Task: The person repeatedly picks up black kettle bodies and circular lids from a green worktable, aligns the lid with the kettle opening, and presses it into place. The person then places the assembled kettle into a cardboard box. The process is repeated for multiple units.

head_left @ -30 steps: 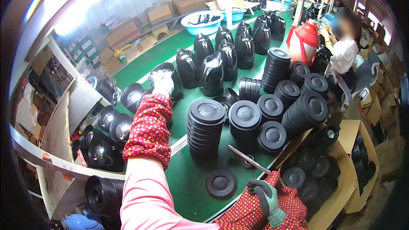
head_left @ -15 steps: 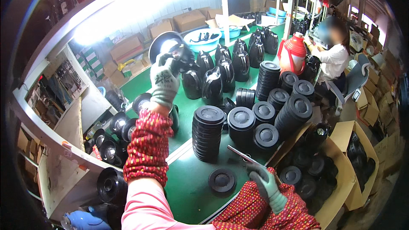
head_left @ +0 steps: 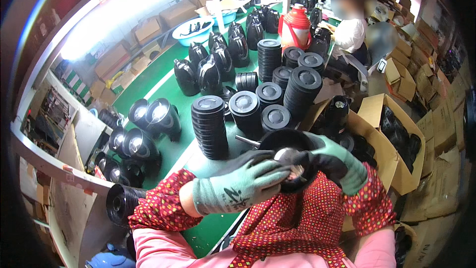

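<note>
A round black jug body with a shiny spot inside is in front of my chest, its mouth facing me. My right hand, in a pale green glove with a dark palm, is closed on the right side of its rim. From the left, my left hand, gloved alike, lies across the mouth with fingers together, closed on the near rim. Its fingertips meet something small and pale inside that I cannot make out. A silver rod-like tool sticks out at the body's left; its other end is hidden.
Stacks of black round lids stand beyond my hands on the green table. Behind them are several black jugs, a red flask and a blue basin. Shiny-lined bodies stand left. Right are cardboard boxes and a seated person.
My left hand has come down from high over the table, bringing the black jug body to my chest. My right hand has risen to its rim. The view has shifted.
</note>
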The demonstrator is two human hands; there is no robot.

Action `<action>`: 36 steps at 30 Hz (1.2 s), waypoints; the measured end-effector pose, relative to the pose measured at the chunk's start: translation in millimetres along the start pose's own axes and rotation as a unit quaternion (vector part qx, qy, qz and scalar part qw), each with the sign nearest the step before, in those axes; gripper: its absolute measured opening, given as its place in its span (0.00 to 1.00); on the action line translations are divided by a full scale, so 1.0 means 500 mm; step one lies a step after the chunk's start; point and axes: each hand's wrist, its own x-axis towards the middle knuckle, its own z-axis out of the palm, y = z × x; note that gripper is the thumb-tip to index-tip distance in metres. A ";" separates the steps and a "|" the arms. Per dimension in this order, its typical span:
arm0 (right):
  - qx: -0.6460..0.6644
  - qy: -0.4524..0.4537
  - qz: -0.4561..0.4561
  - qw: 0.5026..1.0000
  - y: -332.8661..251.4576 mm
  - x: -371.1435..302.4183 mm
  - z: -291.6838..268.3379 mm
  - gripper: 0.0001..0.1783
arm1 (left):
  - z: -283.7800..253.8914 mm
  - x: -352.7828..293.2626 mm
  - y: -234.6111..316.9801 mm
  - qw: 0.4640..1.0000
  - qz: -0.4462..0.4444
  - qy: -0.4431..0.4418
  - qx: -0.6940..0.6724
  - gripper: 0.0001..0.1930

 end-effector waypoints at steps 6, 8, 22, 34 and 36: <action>0.291 0.077 0.011 0.954 0.215 -0.149 -0.083 0.31 | 0.222 -0.180 0.019 0.841 -0.356 0.280 -0.294 0.48; 0.461 0.103 0.004 0.882 0.307 -0.189 -0.119 0.26 | 0.313 -0.209 0.053 0.602 -0.384 0.310 -0.627 0.54; -0.615 0.218 -0.111 0.749 0.294 0.261 -0.151 0.42 | 0.454 -0.270 0.076 0.528 -0.444 0.338 -0.640 0.39; -0.714 0.276 -0.057 0.641 0.335 0.367 -0.173 0.48 | 0.455 -0.302 0.009 0.464 -0.293 0.403 -0.732 0.29; -0.603 0.240 -0.162 0.743 0.286 0.302 -0.116 0.47 | 0.395 -0.270 0.007 0.708 -0.395 0.278 -0.516 0.28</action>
